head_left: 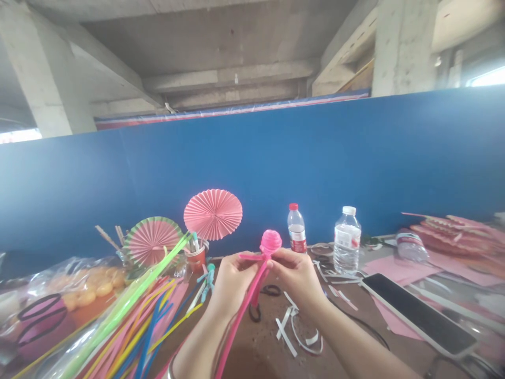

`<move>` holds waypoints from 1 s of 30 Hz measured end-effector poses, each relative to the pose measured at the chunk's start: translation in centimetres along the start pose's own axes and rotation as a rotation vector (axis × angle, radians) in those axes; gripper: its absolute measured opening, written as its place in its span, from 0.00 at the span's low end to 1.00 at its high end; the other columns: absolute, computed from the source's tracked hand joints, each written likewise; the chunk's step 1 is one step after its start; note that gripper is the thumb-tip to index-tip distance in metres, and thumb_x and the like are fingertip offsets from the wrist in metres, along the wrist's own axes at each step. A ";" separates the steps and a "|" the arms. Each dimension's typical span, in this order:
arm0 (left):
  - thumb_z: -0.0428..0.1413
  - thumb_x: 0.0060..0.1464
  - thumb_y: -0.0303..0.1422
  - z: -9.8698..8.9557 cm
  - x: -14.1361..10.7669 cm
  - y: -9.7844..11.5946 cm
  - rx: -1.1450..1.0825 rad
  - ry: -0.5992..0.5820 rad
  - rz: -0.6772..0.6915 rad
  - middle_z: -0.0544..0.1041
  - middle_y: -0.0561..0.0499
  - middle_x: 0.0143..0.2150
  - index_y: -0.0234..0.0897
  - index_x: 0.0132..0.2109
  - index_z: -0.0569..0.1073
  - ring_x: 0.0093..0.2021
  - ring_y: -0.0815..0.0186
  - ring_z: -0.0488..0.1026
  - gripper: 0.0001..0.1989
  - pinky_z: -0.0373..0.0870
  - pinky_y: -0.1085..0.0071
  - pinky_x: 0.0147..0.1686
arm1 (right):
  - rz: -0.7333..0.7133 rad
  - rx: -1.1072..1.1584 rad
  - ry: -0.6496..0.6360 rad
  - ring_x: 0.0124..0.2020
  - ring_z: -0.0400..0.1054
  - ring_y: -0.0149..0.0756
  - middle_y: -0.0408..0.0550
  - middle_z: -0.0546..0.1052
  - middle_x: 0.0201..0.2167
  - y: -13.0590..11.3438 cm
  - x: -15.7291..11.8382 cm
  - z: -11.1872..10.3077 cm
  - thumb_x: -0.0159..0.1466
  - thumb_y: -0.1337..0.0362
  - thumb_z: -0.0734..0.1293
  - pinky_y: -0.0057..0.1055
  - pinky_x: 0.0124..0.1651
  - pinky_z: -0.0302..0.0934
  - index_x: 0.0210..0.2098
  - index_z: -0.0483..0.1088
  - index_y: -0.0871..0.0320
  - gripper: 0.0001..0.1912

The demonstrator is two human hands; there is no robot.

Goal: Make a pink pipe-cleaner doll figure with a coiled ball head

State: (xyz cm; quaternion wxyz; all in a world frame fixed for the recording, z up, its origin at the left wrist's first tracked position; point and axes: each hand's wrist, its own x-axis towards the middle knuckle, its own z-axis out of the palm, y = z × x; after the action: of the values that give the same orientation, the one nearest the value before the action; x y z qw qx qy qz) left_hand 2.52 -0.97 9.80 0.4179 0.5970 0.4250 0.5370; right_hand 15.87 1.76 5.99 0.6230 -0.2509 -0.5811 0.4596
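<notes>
At the centre of the frame, both hands, left (pixel 232 281) and right (pixel 298 276), pinch a pink pipe-cleaner figure (pixel 271 241), its round head apparently formed, with long loose strands seemingly unfinished.

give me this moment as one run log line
left hand: at pink stems | right hand: by pink coiled ball | nearby: phone, two upright bottles
</notes>
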 end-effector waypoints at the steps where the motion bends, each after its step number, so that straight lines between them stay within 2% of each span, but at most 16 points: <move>1: 0.58 0.45 0.28 -0.1 -0.1 0.1 0.037 -0.024 0.018 0.73 0.55 0.18 0.34 0.33 0.79 0.18 0.74 0.63 0.07 0.56 0.78 0.18 | 0.006 0.004 0.006 0.31 0.70 0.36 0.46 0.77 0.29 0.1 0.0 0.0 0.51 0.63 0.71 0.27 0.33 0.64 0.31 0.76 0.59 0.09; 5: 0.52 0.52 0.30 -0.5 -0.1 0.2 0.129 -0.113 0.115 0.75 0.53 0.23 0.36 0.38 0.79 0.24 0.69 0.67 0.11 0.61 0.76 0.24 | 0.070 0.048 0.037 0.31 0.70 0.36 0.49 0.78 0.32 0.5 0.1 -0.3 0.52 0.60 0.71 0.29 0.32 0.64 0.34 0.75 0.58 0.12; 8: 0.55 0.50 0.32 -0.7 0.1 0.1 0.158 -0.128 0.142 0.79 0.49 0.31 0.36 0.40 0.78 0.34 0.63 0.71 0.11 0.66 0.73 0.33 | 0.098 0.040 0.031 0.30 0.71 0.36 0.50 0.78 0.33 0.6 0.3 -0.4 0.51 0.59 0.71 0.31 0.32 0.65 0.34 0.74 0.59 0.13; 10: 0.56 0.49 0.32 -0.9 0.2 -0.2 0.158 -0.130 0.123 0.79 0.48 0.33 0.37 0.41 0.78 0.36 0.60 0.72 0.11 0.67 0.71 0.35 | 0.118 0.022 0.024 0.29 0.71 0.37 0.51 0.78 0.32 0.6 0.3 -0.4 0.51 0.59 0.71 0.32 0.32 0.65 0.34 0.74 0.60 0.14; 16: 0.54 0.51 0.33 -1.3 0.5 -1.0 0.251 -0.115 0.141 0.78 0.49 0.31 0.38 0.41 0.78 0.34 0.61 0.72 0.11 0.68 0.70 0.34 | 0.160 0.090 -0.024 0.28 0.71 0.37 0.49 0.77 0.27 0.4 0.2 0.0 0.52 0.59 0.70 0.34 0.35 0.65 0.34 0.74 0.61 0.12; 20: 0.51 0.53 0.32 -1.3 0.5 -0.9 0.371 -0.100 0.191 0.76 0.52 0.29 0.39 0.41 0.77 0.33 0.63 0.72 0.12 0.66 0.72 0.32 | 0.194 0.135 -0.006 0.24 0.70 0.35 0.48 0.77 0.25 0.2 0.1 0.3 0.52 0.58 0.70 0.34 0.30 0.65 0.36 0.75 0.61 0.15; 25: 0.52 0.52 0.30 -1.3 0.4 -0.6 0.503 -0.059 0.218 0.77 0.54 0.29 0.41 0.40 0.78 0.33 0.64 0.71 0.11 0.65 0.73 0.33 | 0.206 0.084 0.009 0.24 0.67 0.32 0.47 0.76 0.25 0.2 0.0 0.5 0.53 0.59 0.69 0.28 0.28 0.61 0.36 0.75 0.62 0.14; 30: 0.54 0.50 0.30 -1.8 0.6 -0.4 0.473 -0.087 0.193 0.80 0.54 0.34 0.42 0.40 0.78 0.37 0.63 0.74 0.10 0.67 0.73 0.37 | 0.204 0.072 -0.002 0.24 0.64 0.28 0.44 0.75 0.25 -0.2 -0.1 0.5 0.55 0.60 0.68 0.24 0.27 0.56 0.37 0.74 0.60 0.12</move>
State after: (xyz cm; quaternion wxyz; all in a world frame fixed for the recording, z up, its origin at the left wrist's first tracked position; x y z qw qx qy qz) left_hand 0.76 -0.20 9.74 0.2315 0.7383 0.4615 0.4340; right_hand 15.44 1.46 6.19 0.5809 -0.2857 -0.5365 0.5414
